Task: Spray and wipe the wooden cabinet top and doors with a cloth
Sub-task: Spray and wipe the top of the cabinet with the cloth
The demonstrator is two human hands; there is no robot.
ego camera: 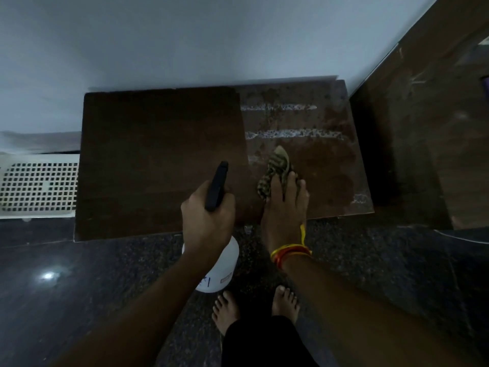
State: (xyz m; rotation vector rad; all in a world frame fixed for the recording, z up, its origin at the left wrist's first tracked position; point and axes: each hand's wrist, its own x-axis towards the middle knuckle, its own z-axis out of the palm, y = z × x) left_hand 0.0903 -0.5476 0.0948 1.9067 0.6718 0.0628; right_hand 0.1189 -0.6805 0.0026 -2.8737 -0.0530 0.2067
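Observation:
The dark wooden cabinet top [158, 144] fills the middle of the head view; its left half looks dark and even, its right half is dusty with pale streaks [291, 133]. My left hand [209, 218] grips a spray bottle [217, 268] with a white body and a black trigger head pointing at the top, held at the front edge. My right hand [285, 207] presses a striped cloth [275, 170] flat on the right half of the top. The cabinet doors are hidden below the top.
A white wall [211, 49] backs the cabinet. A taller dark wooden unit [423, 115] stands at the right. A white perforated panel [37, 186] lies to the left. My bare feet [254, 308] stand on the dark speckled floor.

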